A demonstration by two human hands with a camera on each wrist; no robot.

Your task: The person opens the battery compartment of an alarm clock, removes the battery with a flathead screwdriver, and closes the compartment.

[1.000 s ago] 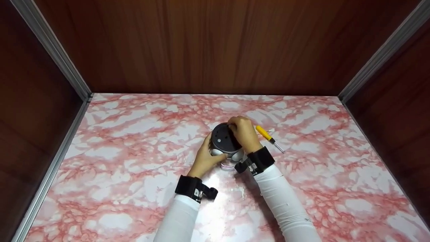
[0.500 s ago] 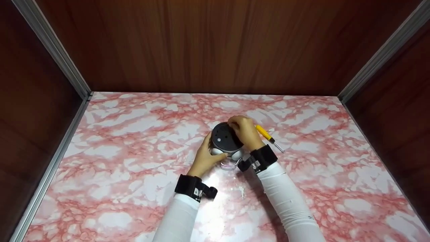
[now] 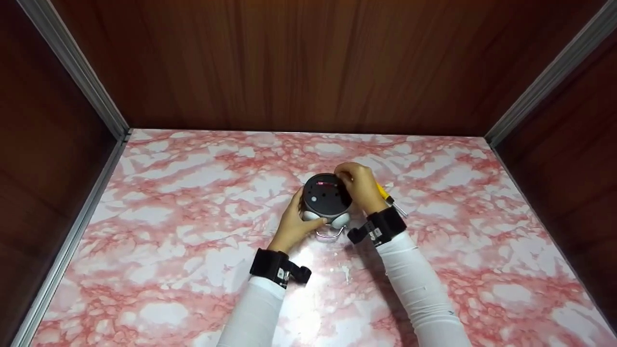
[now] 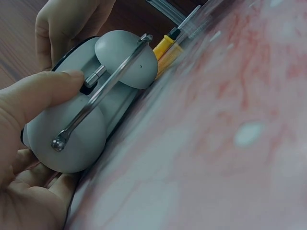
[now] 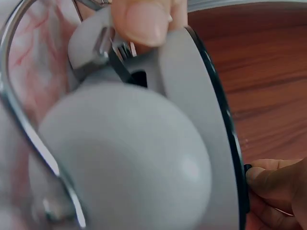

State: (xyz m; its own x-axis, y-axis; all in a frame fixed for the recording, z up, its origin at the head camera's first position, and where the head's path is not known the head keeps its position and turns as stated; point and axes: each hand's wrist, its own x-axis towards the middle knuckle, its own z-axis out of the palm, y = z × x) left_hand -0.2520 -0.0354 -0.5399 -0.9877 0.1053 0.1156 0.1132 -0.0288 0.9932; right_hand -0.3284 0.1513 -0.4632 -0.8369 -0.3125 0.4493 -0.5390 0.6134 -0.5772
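Note:
A grey twin-bell alarm clock [image 3: 328, 205] lies with its black back up, its bells [image 4: 72, 139] and metal handle toward the person. The left hand [image 3: 295, 224] grips its side, the thumb [image 4: 50, 88] between the bells. At the far right of the back, the right hand [image 3: 361, 188] pinches a small black piece, apparently the battery cover [image 5: 247, 168], mostly hidden by the fingers. A pinkish-red battery [image 3: 326, 183] shows in a slot in the clock's back.
A yellow-handled screwdriver [image 3: 383, 192] lies just right of the clock, partly behind the right hand. The red-and-white marbled tabletop [image 3: 193, 217] is bounded by dark wooden panels [image 3: 308, 67] at the back and sides.
The right hand has shifted right, toward the clock's edge, and the slot with the reddish battery has come into view. The left hand and the clock have stayed nearly in place.

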